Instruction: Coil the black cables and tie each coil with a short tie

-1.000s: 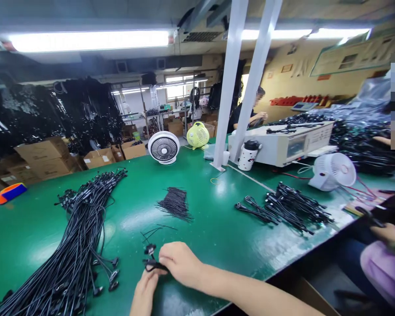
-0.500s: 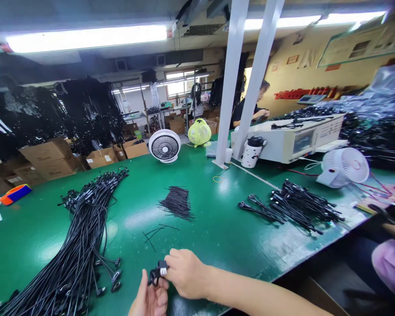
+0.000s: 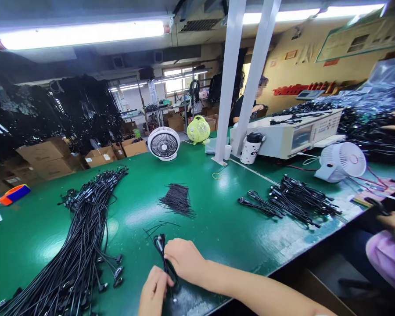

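A folded black cable (image 3: pixel 159 246) runs between my hands near the front of the green table, its plug end pointing away from me. My left hand (image 3: pixel 154 287) is closed around the lower part of the cable. Just above and to the right, my right hand (image 3: pixel 187 263) has its fingers curled and pinched at the cable's middle; the fingertips are partly hidden. A few loose black twist ties (image 3: pixel 158 227) lie right beyond the plug end. Farther back is a pile of similar thin black ties (image 3: pixel 177 200).
A long heap of black cables (image 3: pixel 85 232) covers the table's left side. Folded, bundled cables (image 3: pixel 299 199) lie to the right. A white fan (image 3: pixel 163 144), a green fan (image 3: pixel 198 130), a bottle (image 3: pixel 251 148) and a tester (image 3: pixel 292 134) stand behind. A co-worker's sleeve (image 3: pixel 386 259) is at right.
The cable has swung from pointing at me end-on to lying lengthwise, plug end away. My left hand has turned palm-down over it, and my right hand has shifted slightly.
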`<state>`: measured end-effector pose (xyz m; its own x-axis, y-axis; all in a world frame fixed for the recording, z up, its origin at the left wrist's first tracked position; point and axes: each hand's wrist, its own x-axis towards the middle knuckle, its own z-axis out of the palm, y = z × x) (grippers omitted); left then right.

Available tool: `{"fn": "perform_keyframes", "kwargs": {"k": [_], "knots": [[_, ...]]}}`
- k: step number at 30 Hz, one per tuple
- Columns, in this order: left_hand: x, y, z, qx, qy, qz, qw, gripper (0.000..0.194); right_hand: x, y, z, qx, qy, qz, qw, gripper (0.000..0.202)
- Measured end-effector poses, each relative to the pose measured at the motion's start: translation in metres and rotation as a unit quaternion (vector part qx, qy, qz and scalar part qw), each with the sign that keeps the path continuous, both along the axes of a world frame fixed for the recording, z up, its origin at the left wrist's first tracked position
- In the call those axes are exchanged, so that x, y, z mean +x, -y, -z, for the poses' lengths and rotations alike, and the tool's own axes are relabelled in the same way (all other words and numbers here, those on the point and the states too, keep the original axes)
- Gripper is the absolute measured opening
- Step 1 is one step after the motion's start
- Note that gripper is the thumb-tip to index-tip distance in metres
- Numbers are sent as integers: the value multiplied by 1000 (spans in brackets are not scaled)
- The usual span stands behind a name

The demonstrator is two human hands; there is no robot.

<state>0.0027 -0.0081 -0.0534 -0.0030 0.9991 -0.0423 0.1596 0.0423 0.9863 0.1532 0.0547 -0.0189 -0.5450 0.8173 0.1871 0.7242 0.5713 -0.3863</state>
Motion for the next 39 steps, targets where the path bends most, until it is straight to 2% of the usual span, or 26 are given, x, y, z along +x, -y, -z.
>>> {"fn": "perform_keyframes", "kwargs": {"k": [2, 6, 8, 11, 15, 18, 20, 22, 25, 27, 29, 30, 32, 33, 35, 37, 38, 39], "knots": [[1, -2, -2, -42, 61, -16, 997, 39, 0, 3, -6, 22, -18, -1, 1000, 19], [-2, -1, -23, -58, 126, -19, 990, 33, -4, 22, -14, 65, 16, -18, 998, 20], [-2, 0, -30, -70, 159, -15, 985, 33, -9, 33, -12, 81, 46, -2, 996, 31], [-1, 4, -29, -108, 228, -14, 968, 45, -18, 46, -1, 101, 55, 26, 993, 44], [-1, 9, -22, -119, 259, 9, 958, 56, -20, 50, 16, 151, 25, 34, 988, 42], [-12, 6, -18, -88, 191, 19, 977, 47, -10, 42, 26, 189, 4, 25, 982, 41], [-23, 1, -19, -62, 142, -10, 988, 44, 0, 37, 30, 219, -14, 16, 976, 38], [-35, -4, -23, -28, 106, -42, 993, 51, 10, 33, 32, 243, -25, 8, 970, 38], [-46, -10, -32, 33, -10, -23, 999, 45, 18, 31, 36, 261, -18, -5, 965, 39], [-47, -12, -38, 95, -125, -14, 987, 29, 20, 31, 38, 262, -9, -6, 965, 39], [-44, -14, -43, 167, -223, -41, 959, 16, 19, 32, 40, 257, -4, -2, 966, 40], [-41, -14, -44, 199, -258, -62, 943, 16, 18, 32, 41, 255, -2, 1, 967, 41], [-33, -15, -45, 229, -290, -101, 924, 27, 17, 31, 41, 257, -3, 10, 966, 41], [-29, -15, -44, 220, -283, -115, 926, 32, 17, 31, 41, 262, -8, 14, 965, 40], [-21, -18, -42, 154, -203, -129, 958, 35, 17, 30, 39, 274, -29, 20, 961, 35], [-14, -22, -40, 44, -35, -138, 989, 31, 19, 29, 36, 290, -51, 24, 955, 30], [-10, -24, -39, -12, 69, -138, 988, 27, 20, 28, 34, 296, -56, 28, 953, 28], [-7, -27, -38, -63, 170, -136, 974, 23, 21, 28, 33, 301, -56, 34, 952, 26]]}}
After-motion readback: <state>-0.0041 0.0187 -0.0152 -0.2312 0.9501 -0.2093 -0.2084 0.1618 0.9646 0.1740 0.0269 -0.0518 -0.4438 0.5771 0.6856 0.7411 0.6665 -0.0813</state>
